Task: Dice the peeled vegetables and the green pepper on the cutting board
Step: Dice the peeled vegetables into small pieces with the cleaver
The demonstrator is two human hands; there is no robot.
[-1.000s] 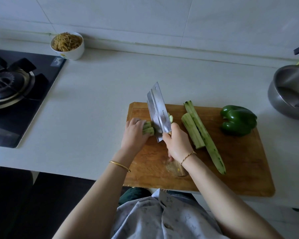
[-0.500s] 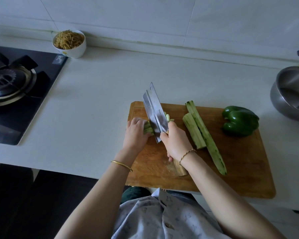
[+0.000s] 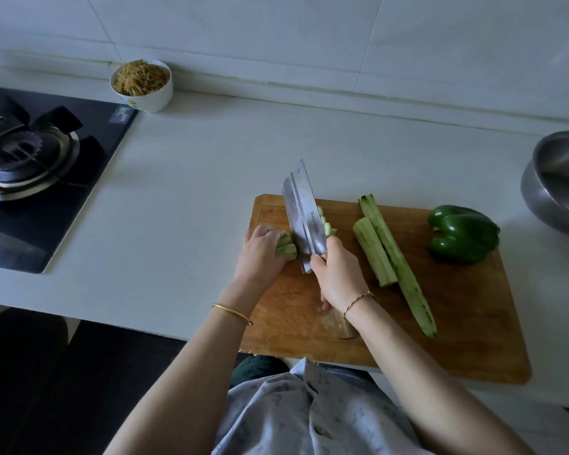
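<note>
White counter (image 3: 194, 192), cutting board (image 3: 457, 323): your left hand (image 3: 260, 254) grips a bundle of peeled strips (image 3: 286, 248) while your right hand (image 3: 337, 274) clasps the cleaver (image 3: 301, 218), mid-dice. The next cut likely calls for inching that left hand back. Two peeled lengths (image 3: 375, 254) and the green pepper (image 3: 462, 233) wait uncut alongside.

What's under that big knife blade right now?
Pale green vegetable strips, held by the left hand, poke out on one side of the cleaver; cut pieces show on the other. The blade hides where it meets them.
</note>
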